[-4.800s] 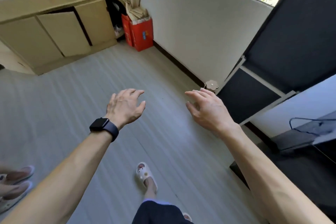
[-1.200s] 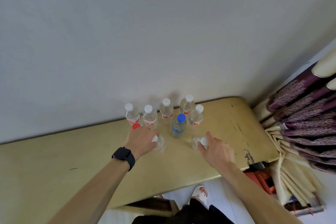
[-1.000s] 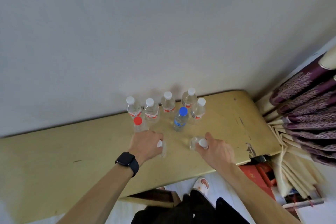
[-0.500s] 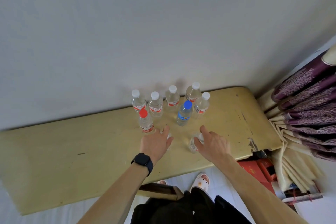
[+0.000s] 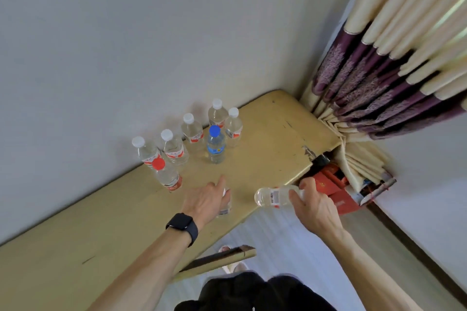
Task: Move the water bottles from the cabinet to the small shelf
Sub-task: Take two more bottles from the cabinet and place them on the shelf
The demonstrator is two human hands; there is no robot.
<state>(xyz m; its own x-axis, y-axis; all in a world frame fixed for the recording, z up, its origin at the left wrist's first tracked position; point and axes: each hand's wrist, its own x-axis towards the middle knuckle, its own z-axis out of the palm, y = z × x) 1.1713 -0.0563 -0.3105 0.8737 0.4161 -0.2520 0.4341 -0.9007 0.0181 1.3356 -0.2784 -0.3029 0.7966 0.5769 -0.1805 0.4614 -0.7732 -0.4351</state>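
Several clear water bottles stand on the yellow cabinet top (image 5: 273, 149) near the wall: white-capped ones (image 5: 192, 130), a blue-capped one (image 5: 215, 145) and a red-capped one (image 5: 165, 174). My left hand (image 5: 206, 201) grips a clear bottle (image 5: 225, 201) near the cabinet's front edge; the hand hides most of it. My right hand (image 5: 313, 206) holds another clear bottle (image 5: 274, 195), tipped on its side, in the air just off the front edge. The small shelf is out of view.
A purple and cream curtain (image 5: 384, 63) hangs at the right end of the cabinet. Red boxes (image 5: 333, 189) sit on the floor under it. A cabinet door (image 5: 222, 259) stands ajar below the top, close to my legs.
My right hand has lifted its bottle off the cabinet top and tipped it sideways. My left hand has drawn its bottle toward the front edge. The view has tilted to the right.
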